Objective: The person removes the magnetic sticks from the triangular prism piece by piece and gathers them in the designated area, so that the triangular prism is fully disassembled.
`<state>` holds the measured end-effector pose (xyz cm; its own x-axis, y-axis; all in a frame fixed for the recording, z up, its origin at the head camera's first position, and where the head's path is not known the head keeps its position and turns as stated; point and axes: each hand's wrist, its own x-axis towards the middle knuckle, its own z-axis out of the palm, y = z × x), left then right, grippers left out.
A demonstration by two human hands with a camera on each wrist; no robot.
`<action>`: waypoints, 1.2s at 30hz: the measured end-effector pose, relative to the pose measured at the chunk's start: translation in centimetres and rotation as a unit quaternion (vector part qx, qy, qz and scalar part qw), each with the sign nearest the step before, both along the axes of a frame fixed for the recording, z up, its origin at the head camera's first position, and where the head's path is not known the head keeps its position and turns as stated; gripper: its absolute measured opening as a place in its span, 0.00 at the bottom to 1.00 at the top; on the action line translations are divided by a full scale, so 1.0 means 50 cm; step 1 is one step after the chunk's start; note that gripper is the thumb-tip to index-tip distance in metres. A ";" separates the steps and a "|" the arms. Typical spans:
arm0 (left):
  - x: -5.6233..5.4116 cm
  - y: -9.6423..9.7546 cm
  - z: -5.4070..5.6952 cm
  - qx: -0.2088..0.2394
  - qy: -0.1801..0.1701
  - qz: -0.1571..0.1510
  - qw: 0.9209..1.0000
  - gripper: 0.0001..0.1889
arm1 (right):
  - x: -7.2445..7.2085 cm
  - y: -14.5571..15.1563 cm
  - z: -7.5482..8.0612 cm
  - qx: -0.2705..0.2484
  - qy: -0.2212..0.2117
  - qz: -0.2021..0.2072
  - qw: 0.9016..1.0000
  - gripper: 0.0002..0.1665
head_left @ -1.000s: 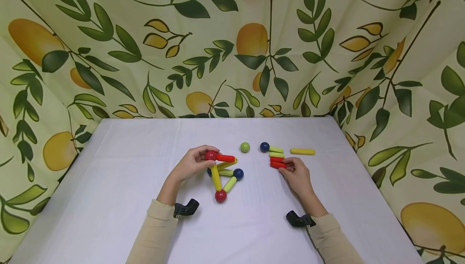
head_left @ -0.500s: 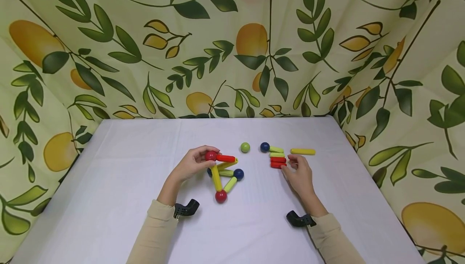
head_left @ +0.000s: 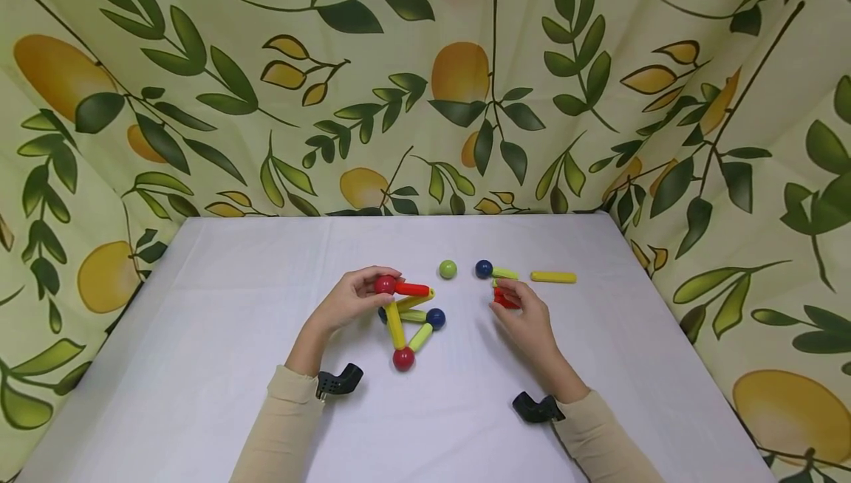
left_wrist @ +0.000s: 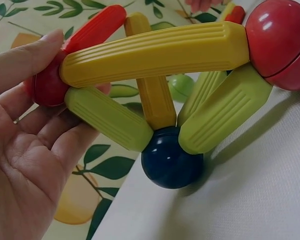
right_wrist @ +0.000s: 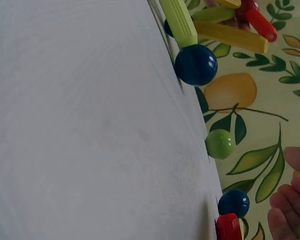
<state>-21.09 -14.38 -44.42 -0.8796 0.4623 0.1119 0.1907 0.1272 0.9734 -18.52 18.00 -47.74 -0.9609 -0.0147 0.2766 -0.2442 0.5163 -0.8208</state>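
Head view: left hand (head_left: 351, 297) is pinching the upper red ball (head_left: 384, 285) of the ball-and-rod build (head_left: 395, 326), centre of frame, probably steadying it, leaving the attached red rod (head_left: 412, 289) pointing free to the right. Right hand (head_left: 532, 320) is reaching across the short red rods (head_left: 504, 300), right of centre; can't tell if it's touching. Spares are probably lying grouped for easy reach: green ball (head_left: 448, 269), loose blue ball (head_left: 483, 269), long yellow rod (head_left: 553, 277) further up the tabletop (head_left: 233, 320). Versus half a second ago, right hand is sitting further left, hiding more of the short rods; left hand and build are staying put. Left wrist view: thumb and fingers are holding that red ball at left; a lower blue ball (left_wrist: 171, 159), bottom centre, is apparently taking weight on the tabletop. Right wrist view: right hand is showing at lower right, thumb apart from fingers, nothing visibly held.
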 end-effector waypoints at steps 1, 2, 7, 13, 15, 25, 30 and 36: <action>0.000 -0.001 0.000 -0.002 0.001 0.000 1.000 0.22 | 0.001 -0.006 0.001 -0.007 -0.003 0.012 1.000 0.24; 0.000 -0.002 -0.001 -0.004 0.002 0.000 1.000 0.22 | 0.001 -0.013 0.002 -0.011 -0.009 0.023 1.000 0.23; 0.001 -0.004 -0.002 -0.003 0.001 -0.005 1.000 0.23 | 0.002 -0.051 0.004 -0.025 -0.028 0.085 0.996 0.21; 0.000 -0.005 -0.002 0.005 -0.002 -0.013 1.000 0.23 | -0.002 -0.106 0.021 -0.046 -0.020 0.141 0.989 0.22; -0.001 -0.005 -0.002 0.005 0.000 -0.014 1.000 0.23 | -0.006 -0.122 0.028 -0.049 -0.017 0.150 0.987 0.22; -0.001 -0.005 -0.003 0.008 0.005 -0.015 1.000 0.23 | -0.024 -0.178 0.044 -0.055 -0.002 0.165 0.985 0.20; -0.001 -0.005 -0.002 0.009 0.007 -0.015 1.000 0.23 | -0.029 -0.192 0.047 -0.049 0.004 0.160 0.986 0.16; -0.002 -0.006 -0.003 0.010 0.008 -0.015 1.000 0.23 | -0.030 -0.201 0.047 -0.071 0.026 0.156 0.985 0.13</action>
